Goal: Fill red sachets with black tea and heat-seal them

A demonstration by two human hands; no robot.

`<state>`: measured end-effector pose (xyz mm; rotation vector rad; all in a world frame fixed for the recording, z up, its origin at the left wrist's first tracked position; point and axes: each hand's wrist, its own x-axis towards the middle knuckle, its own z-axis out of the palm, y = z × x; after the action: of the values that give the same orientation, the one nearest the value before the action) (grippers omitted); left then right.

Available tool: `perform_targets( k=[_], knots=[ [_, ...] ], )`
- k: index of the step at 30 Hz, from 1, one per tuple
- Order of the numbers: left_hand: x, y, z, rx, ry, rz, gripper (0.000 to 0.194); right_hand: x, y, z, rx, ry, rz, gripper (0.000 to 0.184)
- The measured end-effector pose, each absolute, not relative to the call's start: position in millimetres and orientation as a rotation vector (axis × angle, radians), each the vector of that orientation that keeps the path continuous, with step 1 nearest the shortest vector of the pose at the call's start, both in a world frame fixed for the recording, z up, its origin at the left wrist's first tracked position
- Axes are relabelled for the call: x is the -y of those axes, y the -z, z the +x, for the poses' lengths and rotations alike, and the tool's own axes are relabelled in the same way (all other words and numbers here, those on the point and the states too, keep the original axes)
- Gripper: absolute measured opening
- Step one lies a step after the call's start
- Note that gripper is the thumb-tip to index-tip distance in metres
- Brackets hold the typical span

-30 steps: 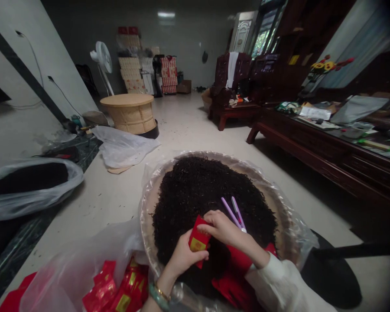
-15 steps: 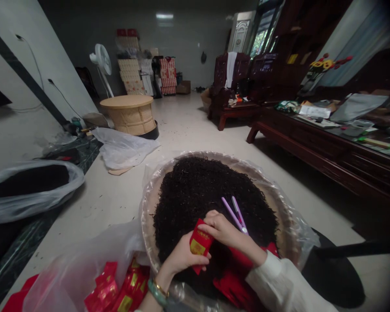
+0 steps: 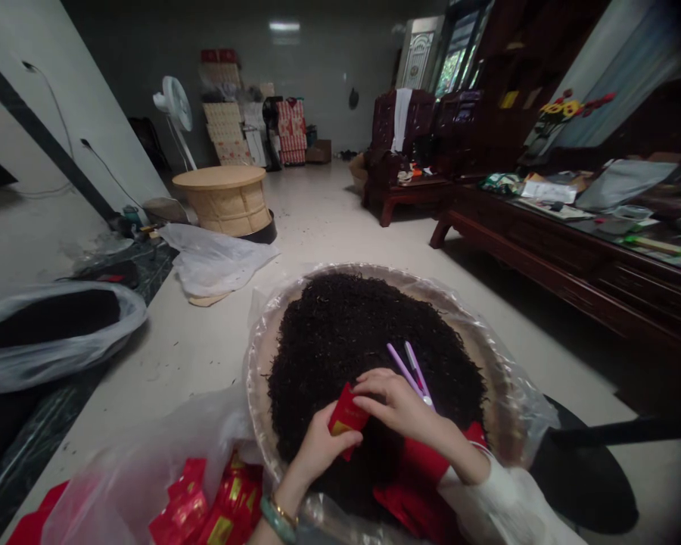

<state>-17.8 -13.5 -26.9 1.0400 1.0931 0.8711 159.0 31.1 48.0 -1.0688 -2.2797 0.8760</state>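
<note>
A small red packet (image 3: 346, 415) with a gold patch stands tilted in my left hand (image 3: 318, 446), whose fingers and thumb wrap round it. My right hand (image 3: 394, 401) is at the packet's upper edge, its fingers and thumb apart; whether they touch the edge I cannot tell. Beneath both hands lies a heap of dark, twisted leaves, like loose tea (image 3: 340, 333), in a round basket (image 3: 255, 378) lined with clear plastic. A lilac tong-like tool (image 3: 412, 371) rests on the leaves beyond my right hand. Red packaging (image 3: 408, 484) lies under my right forearm.
At the lower left, a clear plastic bag (image 3: 130, 454) holds several shiny red packets (image 3: 227, 499). Another lined container (image 3: 51, 352) of dark leaves stands further left. A black round base with a bar (image 3: 584, 469) is at right, below a long wooden table (image 3: 561, 250).
My right hand's fingers have spread from their pinch at the packet's top. The packet has turned and moved slightly left in my left hand, showing less of its gold patch.
</note>
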Motion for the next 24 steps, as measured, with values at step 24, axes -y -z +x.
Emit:
perform_targets(
  k=[24],
  knots=[
    [17, 9, -5, -1.112, -0.875, 0.753, 0.044, -23, -31, 163, 1.951, -0.697, -1.321, 0.039]
  ],
)
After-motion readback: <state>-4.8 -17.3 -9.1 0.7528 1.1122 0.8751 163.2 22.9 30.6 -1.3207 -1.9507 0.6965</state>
